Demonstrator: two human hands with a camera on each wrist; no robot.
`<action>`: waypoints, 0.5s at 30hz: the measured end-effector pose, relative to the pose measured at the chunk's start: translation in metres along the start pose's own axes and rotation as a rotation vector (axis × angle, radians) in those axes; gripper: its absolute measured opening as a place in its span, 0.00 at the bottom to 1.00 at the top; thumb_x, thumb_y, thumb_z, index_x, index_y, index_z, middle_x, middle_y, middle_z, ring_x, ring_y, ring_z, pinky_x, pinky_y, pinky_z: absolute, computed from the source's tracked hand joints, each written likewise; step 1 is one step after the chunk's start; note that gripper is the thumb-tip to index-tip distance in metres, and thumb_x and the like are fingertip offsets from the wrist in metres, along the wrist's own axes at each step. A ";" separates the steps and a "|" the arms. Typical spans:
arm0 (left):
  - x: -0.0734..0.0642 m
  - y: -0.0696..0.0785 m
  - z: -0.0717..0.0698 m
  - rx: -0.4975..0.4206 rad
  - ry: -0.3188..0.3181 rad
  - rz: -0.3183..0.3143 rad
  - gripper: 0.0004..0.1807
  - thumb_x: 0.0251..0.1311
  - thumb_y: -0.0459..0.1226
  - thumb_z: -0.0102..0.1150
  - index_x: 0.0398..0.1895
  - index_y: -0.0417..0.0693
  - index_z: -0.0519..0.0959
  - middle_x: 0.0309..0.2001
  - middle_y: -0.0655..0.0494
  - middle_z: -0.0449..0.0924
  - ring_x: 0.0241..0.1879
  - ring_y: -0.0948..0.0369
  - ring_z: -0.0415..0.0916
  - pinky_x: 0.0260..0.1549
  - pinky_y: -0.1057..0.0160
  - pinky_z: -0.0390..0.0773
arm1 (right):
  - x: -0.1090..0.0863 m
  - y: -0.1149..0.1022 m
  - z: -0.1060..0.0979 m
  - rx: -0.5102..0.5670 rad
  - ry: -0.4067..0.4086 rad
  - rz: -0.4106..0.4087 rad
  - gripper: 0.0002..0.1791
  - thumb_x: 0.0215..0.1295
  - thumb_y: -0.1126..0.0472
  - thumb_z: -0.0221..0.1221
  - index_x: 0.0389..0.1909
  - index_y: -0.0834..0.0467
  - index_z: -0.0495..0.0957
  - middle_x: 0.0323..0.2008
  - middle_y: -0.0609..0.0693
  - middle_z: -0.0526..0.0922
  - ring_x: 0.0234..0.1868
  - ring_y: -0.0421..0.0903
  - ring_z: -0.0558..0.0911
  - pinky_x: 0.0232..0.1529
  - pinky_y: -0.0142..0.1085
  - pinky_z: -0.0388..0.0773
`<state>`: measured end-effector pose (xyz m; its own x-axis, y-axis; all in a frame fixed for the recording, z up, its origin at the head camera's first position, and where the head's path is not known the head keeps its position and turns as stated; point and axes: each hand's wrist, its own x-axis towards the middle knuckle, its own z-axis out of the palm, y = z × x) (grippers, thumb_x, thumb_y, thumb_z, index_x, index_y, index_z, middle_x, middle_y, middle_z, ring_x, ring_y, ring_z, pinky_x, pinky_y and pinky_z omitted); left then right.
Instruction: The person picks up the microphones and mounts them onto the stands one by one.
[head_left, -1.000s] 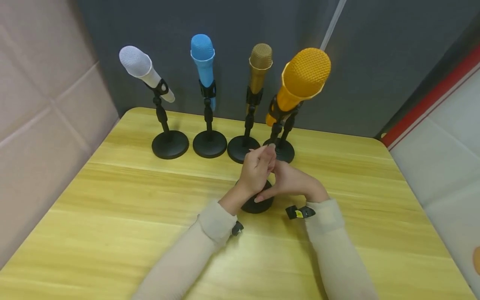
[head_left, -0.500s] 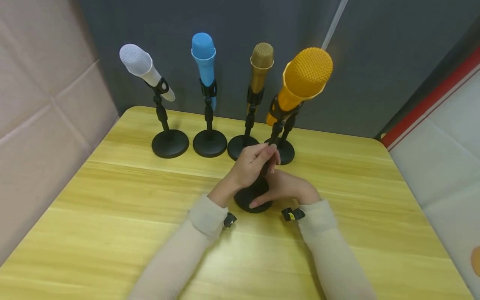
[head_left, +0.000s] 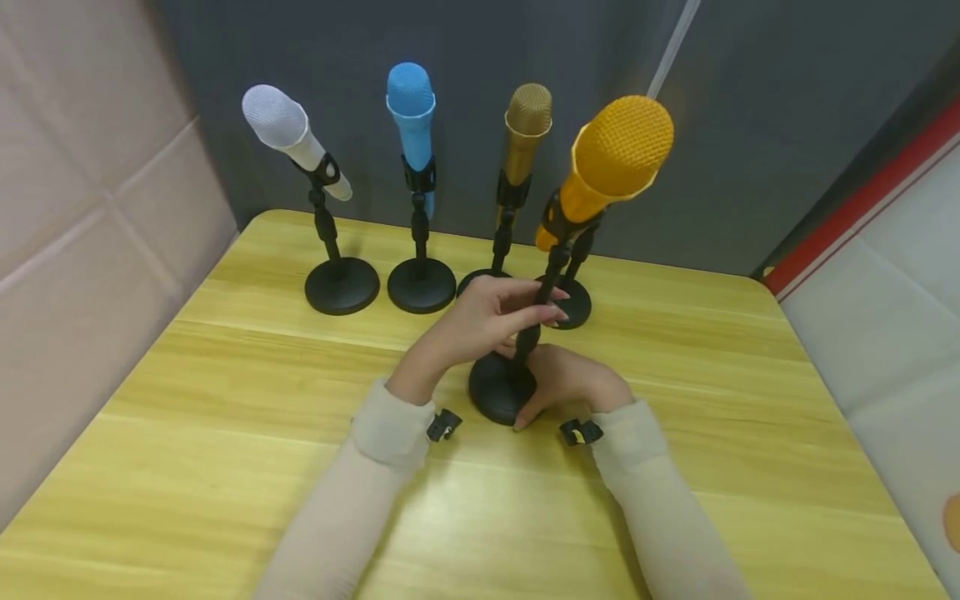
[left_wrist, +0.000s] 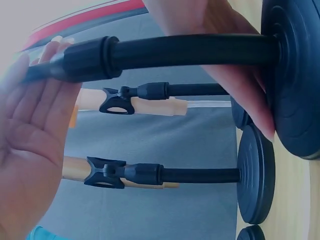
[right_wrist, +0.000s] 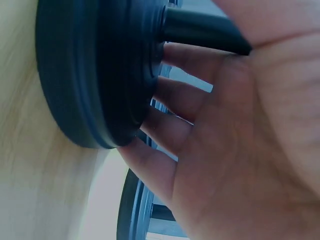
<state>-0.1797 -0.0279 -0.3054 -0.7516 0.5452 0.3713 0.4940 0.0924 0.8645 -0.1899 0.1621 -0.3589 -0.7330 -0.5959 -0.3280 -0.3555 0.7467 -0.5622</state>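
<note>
An orange microphone (head_left: 622, 150) sits tilted in the clip of a black desk stand (head_left: 498, 387), whose round base is on the wooden table. With thumb in front and fingers behind, my left hand (head_left: 472, 321) holds the upper pole. My right hand (head_left: 573, 375) grips low down, its thumb at the base's near edge and its fingers round behind. In the left wrist view the pole (left_wrist: 200, 50) crosses in front of the left fingers. The right wrist view shows right fingertips touching the base (right_wrist: 95, 75).
Behind stand a white microphone (head_left: 273, 117), a blue microphone (head_left: 411, 117) and a gold microphone (head_left: 527, 112), each on a black stand. Another stand's base (head_left: 576, 304) is right behind the orange one, its microphone mostly hidden. A dark panel (head_left: 300, 50) closes off the back.
My left hand has loosened from a closed grip round the pole and shifted left, uncovering the pole. My right thumb has slid to the base's near edge. The orange microphone has barely moved.
</note>
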 end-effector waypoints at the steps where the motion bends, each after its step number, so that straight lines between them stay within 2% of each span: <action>1: 0.000 0.000 0.000 0.003 -0.003 0.000 0.13 0.70 0.38 0.61 0.54 0.48 0.84 0.44 0.51 0.90 0.48 0.65 0.86 0.41 0.65 0.83 | 0.000 0.000 0.000 -0.002 0.001 0.010 0.51 0.41 0.48 0.83 0.67 0.62 0.71 0.63 0.54 0.79 0.63 0.51 0.79 0.71 0.50 0.69; 5: 0.001 -0.001 0.000 0.020 0.009 0.056 0.09 0.69 0.36 0.61 0.47 0.43 0.85 0.39 0.47 0.90 0.41 0.60 0.87 0.40 0.67 0.80 | 0.001 -0.002 0.002 -0.036 0.015 0.043 0.50 0.39 0.47 0.83 0.64 0.62 0.73 0.61 0.54 0.81 0.61 0.50 0.80 0.69 0.49 0.71; 9: 0.002 -0.004 0.002 0.067 0.048 0.127 0.09 0.68 0.34 0.61 0.46 0.41 0.87 0.35 0.50 0.90 0.36 0.61 0.86 0.35 0.68 0.79 | 0.001 -0.003 0.003 -0.047 0.036 0.064 0.51 0.38 0.47 0.83 0.64 0.62 0.74 0.59 0.55 0.82 0.59 0.50 0.81 0.68 0.49 0.73; 15: 0.003 -0.004 0.003 0.077 0.107 0.150 0.11 0.68 0.34 0.62 0.48 0.40 0.87 0.36 0.49 0.91 0.39 0.63 0.89 0.33 0.69 0.81 | 0.003 -0.005 0.003 -0.044 0.055 0.056 0.52 0.39 0.47 0.83 0.66 0.65 0.72 0.60 0.57 0.81 0.59 0.50 0.81 0.68 0.49 0.73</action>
<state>-0.1820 -0.0241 -0.3086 -0.7073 0.4664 0.5313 0.6328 0.0828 0.7699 -0.1882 0.1558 -0.3596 -0.7831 -0.5363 -0.3148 -0.3372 0.7916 -0.5096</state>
